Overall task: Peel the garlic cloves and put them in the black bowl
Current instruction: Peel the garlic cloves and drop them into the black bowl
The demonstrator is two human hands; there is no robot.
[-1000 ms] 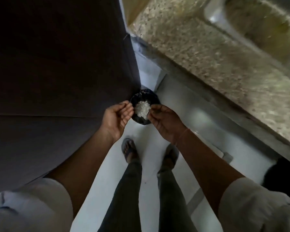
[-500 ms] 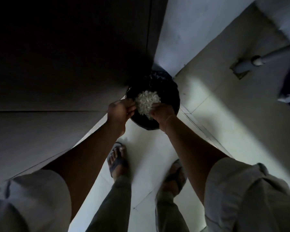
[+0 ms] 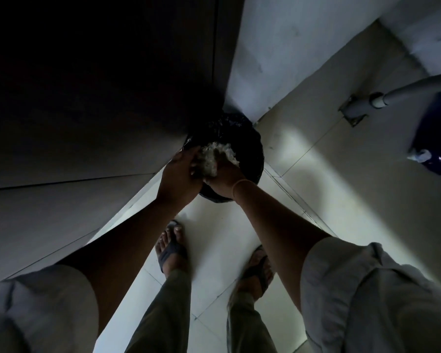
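White flakes (image 3: 218,159), blurred, are hanging over a black bin (image 3: 253,149); left hand (image 3: 180,177) is curling round them, right hand's (image 3: 223,181) fingers are hiding beneath, grip unclear.

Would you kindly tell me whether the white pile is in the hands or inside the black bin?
In the hands: the left hand and right hand cup the white pile over the black bin, above its open mouth.

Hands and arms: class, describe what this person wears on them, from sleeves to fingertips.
Loose, pale cloth makes up the left sleeve and right sleeve, which leave the forearms bare. A thin band circles the right wrist. The left hand and right hand wear no gloves.
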